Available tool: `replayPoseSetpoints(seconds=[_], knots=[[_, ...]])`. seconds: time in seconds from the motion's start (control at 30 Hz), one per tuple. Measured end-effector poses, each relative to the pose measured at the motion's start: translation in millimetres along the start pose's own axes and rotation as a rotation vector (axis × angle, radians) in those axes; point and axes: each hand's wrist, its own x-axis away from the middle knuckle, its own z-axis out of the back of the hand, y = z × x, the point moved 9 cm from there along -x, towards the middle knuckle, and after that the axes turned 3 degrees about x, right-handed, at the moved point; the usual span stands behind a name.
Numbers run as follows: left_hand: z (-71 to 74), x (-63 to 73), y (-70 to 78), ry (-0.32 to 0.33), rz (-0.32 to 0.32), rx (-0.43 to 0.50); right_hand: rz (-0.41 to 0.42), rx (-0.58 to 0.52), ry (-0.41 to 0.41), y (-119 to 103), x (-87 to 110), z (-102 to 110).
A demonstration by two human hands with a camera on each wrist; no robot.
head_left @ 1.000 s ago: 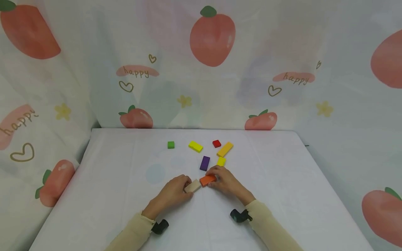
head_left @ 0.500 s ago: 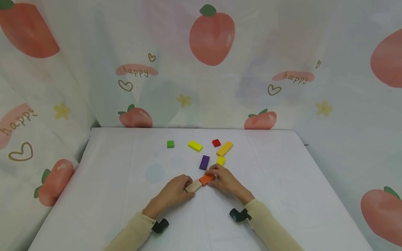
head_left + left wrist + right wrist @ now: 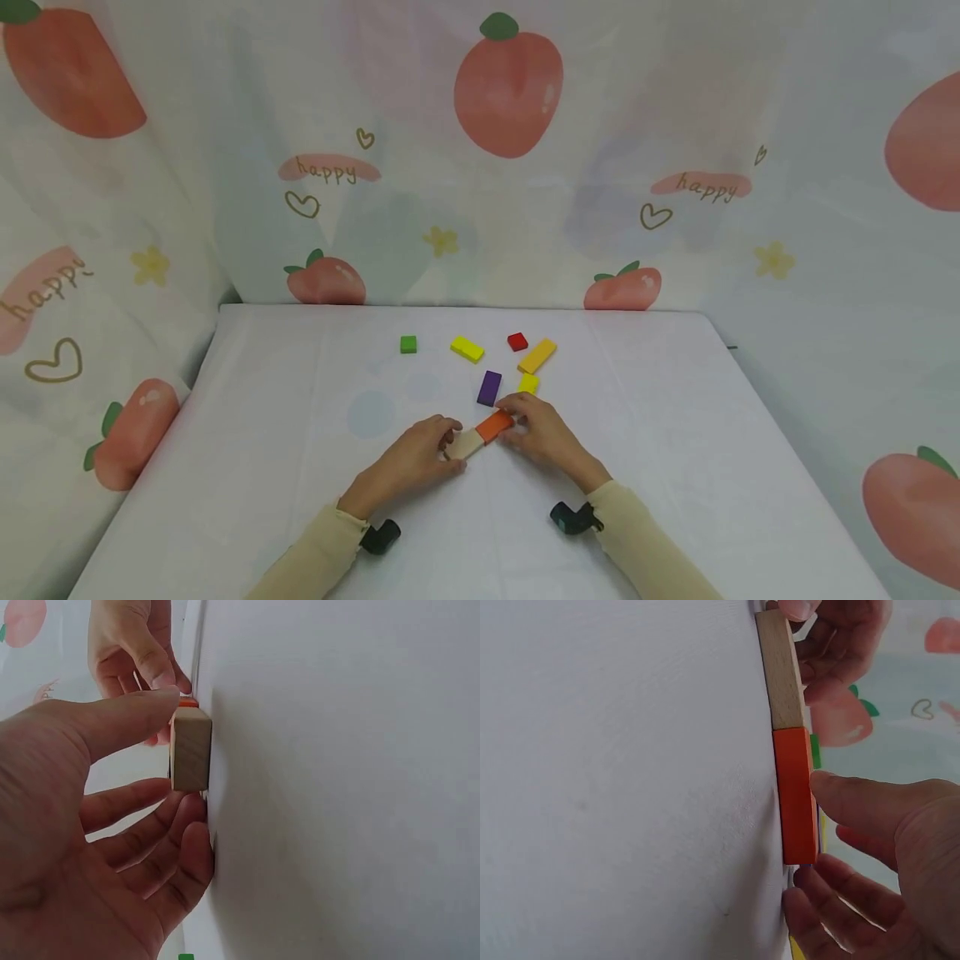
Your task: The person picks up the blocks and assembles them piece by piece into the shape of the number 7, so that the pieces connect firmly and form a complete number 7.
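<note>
A plain wooden block (image 3: 464,444) and an orange block (image 3: 494,426) lie end to end in a slanting row on the white table. My left hand (image 3: 411,460) holds the wooden block near its outer end. In the left wrist view its thumb and index finger touch opposite edges of the wooden block (image 3: 191,750). Around the orange block's far end curl the fingers and thumb of my right hand (image 3: 546,433). The right wrist view shows the thumb at the edge of the orange block (image 3: 796,796), with the other fingers by its end; their contact is partly hidden.
Behind the hands lie a purple block (image 3: 489,388) and a small yellow block (image 3: 528,383). Farther back are a green block (image 3: 408,344), a longer yellow block (image 3: 467,349), a red block (image 3: 517,342) and an amber block (image 3: 537,356). A printed curtain surrounds the table (image 3: 637,442).
The orange block has turned into line with the wooden block, and the gap between them has closed. The wooden block has shifted slightly right. My right index finger has lifted a little.
</note>
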Motion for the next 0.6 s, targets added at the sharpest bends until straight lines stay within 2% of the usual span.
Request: replayPoseSetpoints(seconds=[0.23, 0.43, 0.6], knots=[[3.2, 2.9, -1.5, -0.028, -0.051, 0.031, -0.08, 0.041, 0.098, 1.0, 7.3, 8.9], [5.3, 5.1, 1.1, -0.062, -0.114, 0.051, -0.189, 0.0, 0.12, 8.2, 12.0, 5.5], [5.6, 4.0, 2.0, -0.068, -0.16, 0.067, -0.21, -0.009, 0.137, 10.9, 12.5, 4.8]])
